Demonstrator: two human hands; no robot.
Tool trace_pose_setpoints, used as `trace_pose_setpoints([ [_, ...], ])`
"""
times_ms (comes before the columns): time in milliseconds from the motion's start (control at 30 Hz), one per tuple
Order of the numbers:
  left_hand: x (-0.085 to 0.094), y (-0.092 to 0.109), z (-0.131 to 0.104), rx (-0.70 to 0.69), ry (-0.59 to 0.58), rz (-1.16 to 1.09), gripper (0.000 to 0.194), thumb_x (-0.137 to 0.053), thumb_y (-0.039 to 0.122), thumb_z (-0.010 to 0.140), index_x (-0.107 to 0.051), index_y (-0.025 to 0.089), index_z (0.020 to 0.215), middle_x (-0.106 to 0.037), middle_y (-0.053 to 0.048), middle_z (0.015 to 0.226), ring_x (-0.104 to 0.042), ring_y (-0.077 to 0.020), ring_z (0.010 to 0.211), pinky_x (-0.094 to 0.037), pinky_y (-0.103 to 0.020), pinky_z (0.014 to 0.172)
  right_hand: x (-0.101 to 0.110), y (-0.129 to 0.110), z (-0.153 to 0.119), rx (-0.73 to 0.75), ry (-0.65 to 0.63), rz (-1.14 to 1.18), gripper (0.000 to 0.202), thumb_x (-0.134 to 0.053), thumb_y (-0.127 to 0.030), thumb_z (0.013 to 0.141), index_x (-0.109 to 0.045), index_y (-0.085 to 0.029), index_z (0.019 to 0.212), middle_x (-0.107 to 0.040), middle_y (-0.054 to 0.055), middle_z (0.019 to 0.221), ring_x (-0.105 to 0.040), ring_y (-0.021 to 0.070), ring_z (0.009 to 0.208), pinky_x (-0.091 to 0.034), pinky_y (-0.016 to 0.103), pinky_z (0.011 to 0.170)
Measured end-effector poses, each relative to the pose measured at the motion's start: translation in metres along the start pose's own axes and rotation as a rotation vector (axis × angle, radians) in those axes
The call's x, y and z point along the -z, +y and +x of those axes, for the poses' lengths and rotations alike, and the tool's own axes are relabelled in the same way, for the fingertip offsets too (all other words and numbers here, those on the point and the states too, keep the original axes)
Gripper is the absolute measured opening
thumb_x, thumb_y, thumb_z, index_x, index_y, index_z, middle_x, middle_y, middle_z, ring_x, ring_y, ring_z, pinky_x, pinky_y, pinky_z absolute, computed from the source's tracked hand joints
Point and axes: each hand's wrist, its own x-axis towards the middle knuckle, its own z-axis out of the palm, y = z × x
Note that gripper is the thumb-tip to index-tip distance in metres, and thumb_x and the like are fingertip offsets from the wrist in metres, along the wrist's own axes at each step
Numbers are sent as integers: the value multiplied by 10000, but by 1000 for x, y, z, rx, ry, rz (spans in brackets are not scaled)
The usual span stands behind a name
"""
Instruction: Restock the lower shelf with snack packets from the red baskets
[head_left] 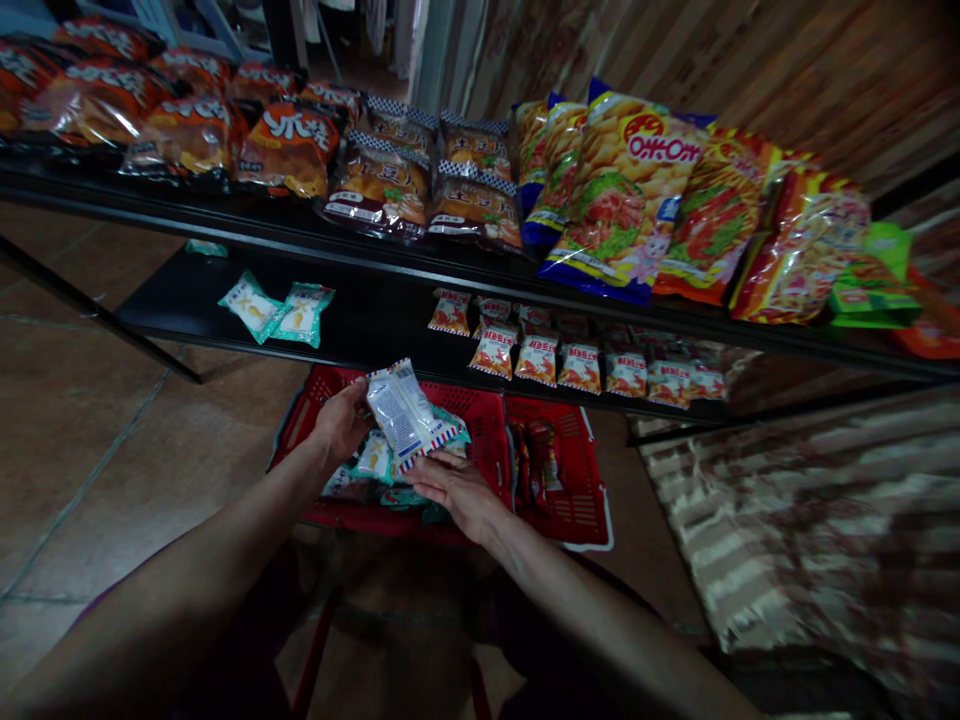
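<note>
A snack packet [401, 408], pale, with its printed back uppermost and red-and-blue striped end seals, is held tilted in mid-air over the nearer part of a red shopping basket [484, 408], just in front of the lower shelf [367, 335]. It looks light and pliant, a puffed pouch of glossy film that would probably slide under a loose fingertip; the contents are likely brittle, so the flat crimped seals would offer a safer purchase than the swollen middle. The left hand [339, 422] pinches the packet's upper left side, its wrist slightly bent and its forearm slanting up from the lower left. The right hand [456, 488] nips the lower striped seal, fingers reaching inward and forearm rising from the lower right; its exact thumb contact cannot be told. Both arms are extended forward and downward, converging on the packet. Beneath lie teal-edged packets [375, 457] in the basket, with a second red basket [592, 475] adjoining on the right. On the lower shelf, two overlapping teal packets [304, 312] lie toward the left, and small red-and-white packets [538, 357] stand in rows toward the right.
</note>
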Motion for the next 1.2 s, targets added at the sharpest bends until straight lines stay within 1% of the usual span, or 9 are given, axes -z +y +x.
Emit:
trace_pose_setpoints([
  [100, 1, 2, -2, -2, 24, 16, 188, -504, 128, 886, -573, 136, 711, -594, 3, 596, -552, -88, 516, -441, -210, 518, 4, -3, 3, 13, 32, 63, 394, -872, -371, 520, -633, -167, 757, -726, 23, 718, -694, 138, 704, -536, 246, 719],
  [267, 0, 2, -7, 42, -3, 40, 208, -466, 126, 895, -584, 137, 725, -599, -6, 619, -555, -96, 532, -450, -221, 538, 10, -8, 9, 61, 146, 152, 352, -881, -300, 511, -603, -188, 696, -688, -15, 665, -664, 114, 641, -543, 241, 681],
  [433, 4, 4, -4, 58, -39, 124, 191, -458, 88, 840, -611, 118, 731, -621, -37, 666, -589, -113, 597, -470, -226, 585, 16, -14, 12, 172, 188, 57, 340, -877, -309, 482, -609, -190, 654, -642, -41, 617, -601, 87, 576, -504, 215, 603],
  [567, 10, 10, -2, -107, -104, 326, 91, -644, 167, 704, -672, 125, 780, -660, -31, 748, -589, -123, 651, -447, -225, 602, 22, -20, 13, 313, 162, -131, 314, -836, -378, 511, -623, -173, 618, -616, -37, 606, -535, 73, 560, -439, 203, 566],
  [667, 13, 14, -3, -209, -200, 506, 275, -792, 316, 565, -693, 134, 745, -652, -13, 697, -556, -124, 626, -417, -233, 595, 24, -22, 12, 357, 110, -211, 312, -809, -405, 520, -612, -173, 586, -590, -38, 576, -503, 79, 557, -405, 212, 561],
  [767, 15, 15, -2, -260, -275, 616, 435, -822, 448, 499, -715, 137, 785, -670, -18, 710, -548, -129, 634, -402, -243, 603, 23, -22, 11, 375, 84, -270, 302, -789, -414, 524, -616, -172, 579, -575, -41, 551, -465, 80, 537, -371, 221, 550],
  [867, 18, 13, 3, -253, -252, 639, 432, -817, 455, 485, -703, 138, 756, -659, -14, 682, -537, -127, 613, -387, -237, 572, 20, -21, 11, 397, 75, -325, 285, -769, -410, 537, -614, -173, 564, -563, -42, 525, -442, 83, 527, -344, 227, 541],
  [1033, 21, 7, 9, -285, -117, 572, 212, -753, 301, 569, -618, 150, 631, -537, 30, 540, -440, -86, 492, -308, -211, 475, 16, -19, 10, 409, 55, -359, 262, -750, -409, 555, -625, -179, 559, -589, -30, 533, -457, 97, 529, -340, 234, 538],
  [1200, 16, 7, 4, -303, -79, 525, 143, -687, 239, 628, -569, 162, 600, -477, 42, 498, -385, -80, 446, -256, -210, 443, 16, -21, 11, 445, 100, -398, 286, -749, -420, 561, -589, -188, 520, -568, -29, 505, -428, 98, 510, -318, 235, 518],
])
